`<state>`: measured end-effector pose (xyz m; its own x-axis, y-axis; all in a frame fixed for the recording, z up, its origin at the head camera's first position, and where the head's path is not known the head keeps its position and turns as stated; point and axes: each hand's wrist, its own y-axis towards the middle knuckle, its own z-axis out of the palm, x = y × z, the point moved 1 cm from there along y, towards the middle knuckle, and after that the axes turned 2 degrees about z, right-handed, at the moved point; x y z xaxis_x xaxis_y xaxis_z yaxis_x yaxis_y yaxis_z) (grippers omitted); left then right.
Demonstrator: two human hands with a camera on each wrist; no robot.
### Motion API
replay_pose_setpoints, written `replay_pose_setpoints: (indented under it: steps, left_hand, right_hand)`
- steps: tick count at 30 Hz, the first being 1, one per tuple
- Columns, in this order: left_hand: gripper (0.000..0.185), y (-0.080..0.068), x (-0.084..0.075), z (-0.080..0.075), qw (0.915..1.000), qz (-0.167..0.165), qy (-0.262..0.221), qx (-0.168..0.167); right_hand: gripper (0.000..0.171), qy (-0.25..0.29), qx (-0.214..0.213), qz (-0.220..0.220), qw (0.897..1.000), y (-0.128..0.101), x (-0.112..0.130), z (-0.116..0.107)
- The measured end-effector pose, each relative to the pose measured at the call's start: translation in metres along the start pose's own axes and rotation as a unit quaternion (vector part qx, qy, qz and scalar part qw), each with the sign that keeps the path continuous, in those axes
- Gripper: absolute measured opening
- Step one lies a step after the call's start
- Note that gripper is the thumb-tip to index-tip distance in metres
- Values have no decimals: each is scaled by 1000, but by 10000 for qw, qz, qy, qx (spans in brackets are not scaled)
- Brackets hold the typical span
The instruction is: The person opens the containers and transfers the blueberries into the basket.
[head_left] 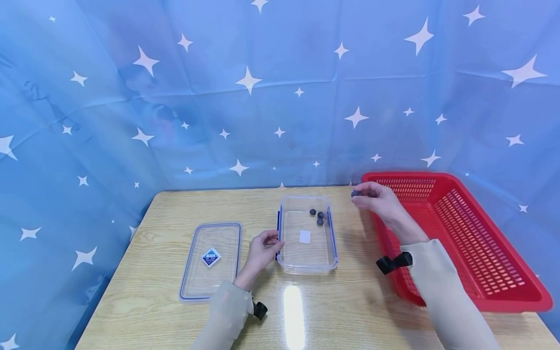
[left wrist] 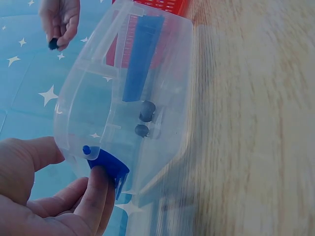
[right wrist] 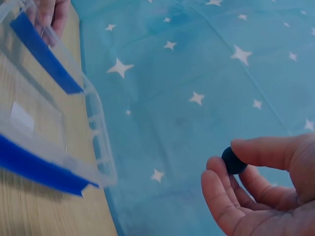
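Observation:
A clear plastic food container (head_left: 290, 255) with blue side clips stands lidless on the table, several blueberries (head_left: 320, 222) lying toward its far right corner. My left hand (head_left: 262, 250) holds the container's left side, thumb at the rim and fingers at the blue clip (left wrist: 112, 166). Up and to the right of the container, my right hand (head_left: 379, 200) pinches one blueberry (right wrist: 234, 161) between thumb and fingers. That hand is over the near-left edge of a red plastic basket (head_left: 459, 182). A small white square (head_left: 305, 236) shows at the container's bottom.
Left of the container, its clear lid (head_left: 199, 284) with a blue edge lies flat, bearing a blue-and-white label (head_left: 211, 257). The big basket takes up the right side of the wooden table (head_left: 144, 272). A blue star-patterned cloth (head_left: 210, 92) hangs behind the table.

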<state>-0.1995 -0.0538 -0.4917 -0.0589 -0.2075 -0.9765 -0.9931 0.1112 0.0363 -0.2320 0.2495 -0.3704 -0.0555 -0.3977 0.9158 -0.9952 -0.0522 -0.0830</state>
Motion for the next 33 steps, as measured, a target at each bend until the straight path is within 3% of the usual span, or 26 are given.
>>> replay_pose_setpoints:
  steps: [3,10,15,18,29,33]
  left_hand:
    - [37,0,0,0,10000,52,-35,-15]
    - [32,-16,-41,-3,9999,96,-32,-7]
    - [35,-5,-14,0,9999,117,-31,-17]
    - [36,0,-1,0,10000,72,29,-27]
    - [34,0,-1,-1,9999,-66,76,-35]
    - [34,0,-1,0,10000,-62,48,-23]
  right_hand:
    - [42,-114,-96,32,9999,-4,-4,-12]
    - [36,102,-190,16,9998,-13,-16,-36]
    - [22,855,-156,29,9962,-19,-23,-53]
    - [17,1558,-80,-58,9877,-22,-28,-62]
    - [13,2710,83,2,9625,-30,-48,-87]
    - [12,2884,80,91,9574,-32,-56,-93]
